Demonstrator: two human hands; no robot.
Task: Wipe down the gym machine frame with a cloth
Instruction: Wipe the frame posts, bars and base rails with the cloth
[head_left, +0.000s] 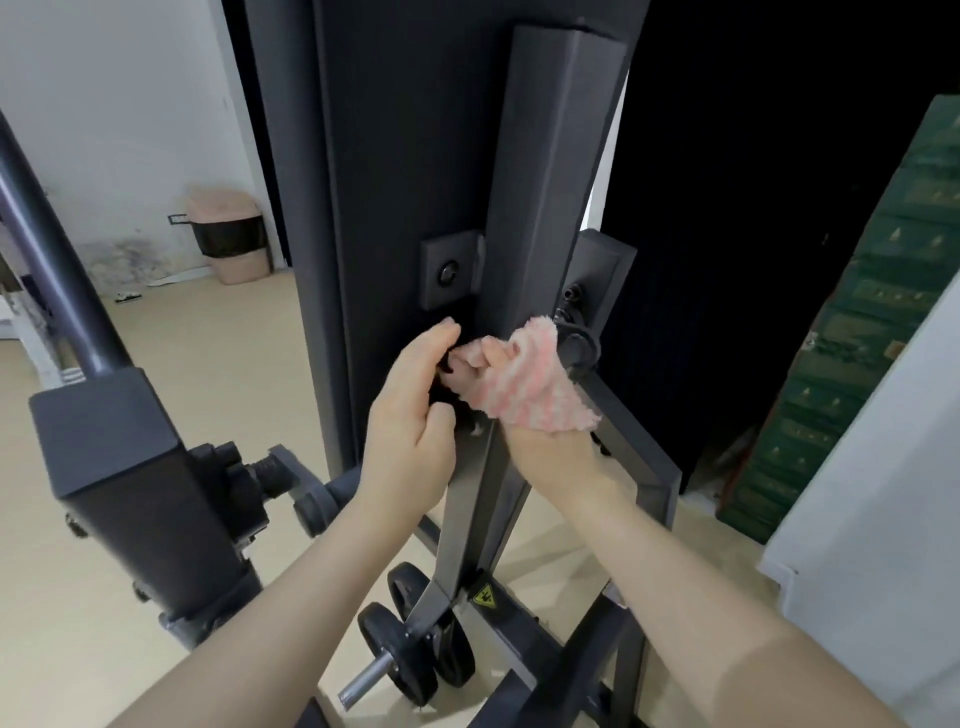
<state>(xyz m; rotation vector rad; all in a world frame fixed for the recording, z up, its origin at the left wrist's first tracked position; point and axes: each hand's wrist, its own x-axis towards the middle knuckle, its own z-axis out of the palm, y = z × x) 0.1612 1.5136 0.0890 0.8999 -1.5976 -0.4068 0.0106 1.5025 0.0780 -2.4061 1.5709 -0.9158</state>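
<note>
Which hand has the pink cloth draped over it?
The right hand: the pink cloth covers its back. The left hand is bare, curled against the dark frame.

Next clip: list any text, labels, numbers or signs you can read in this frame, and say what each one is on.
No legible words or numbers.
Yellow triangular warning sticker on the dark metal gym machine frame: a black pictogram only, too small to make out.
Stacked green cartons at right: pale printed marks, too blurred to read.
Pink fluffy cloth: no text.
</note>
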